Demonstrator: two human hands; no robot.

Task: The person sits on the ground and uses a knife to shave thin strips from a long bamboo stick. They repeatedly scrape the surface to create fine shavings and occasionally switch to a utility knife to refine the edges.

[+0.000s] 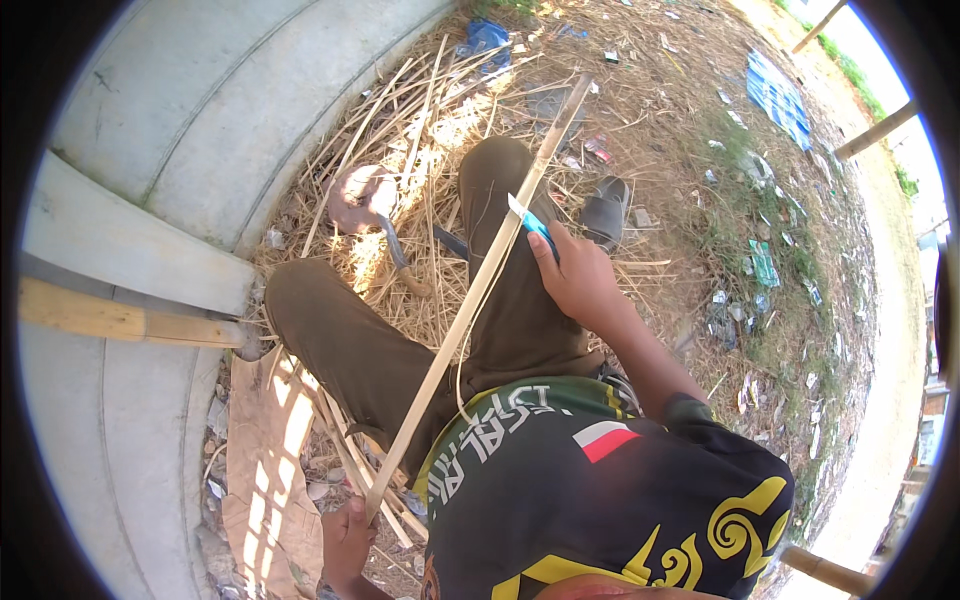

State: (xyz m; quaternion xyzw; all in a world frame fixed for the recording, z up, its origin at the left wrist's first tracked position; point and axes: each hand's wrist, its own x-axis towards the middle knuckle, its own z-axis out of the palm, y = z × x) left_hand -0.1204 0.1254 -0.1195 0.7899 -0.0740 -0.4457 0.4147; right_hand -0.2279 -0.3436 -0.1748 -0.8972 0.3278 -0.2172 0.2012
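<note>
Within left fingers [357, 511], end of bamboo strip [474, 300], knife [538, 229] in right fingers [547, 264]

knife [541, 231]: handle partly hidden by right hand [580, 275] | left hand [347, 540]: fingers partly hidden behind strip [470, 310] | left forearm [362, 588], shirt [560, 520]: cut off by lower edge | litter [765, 265]: many pieces too small to tell
</note>
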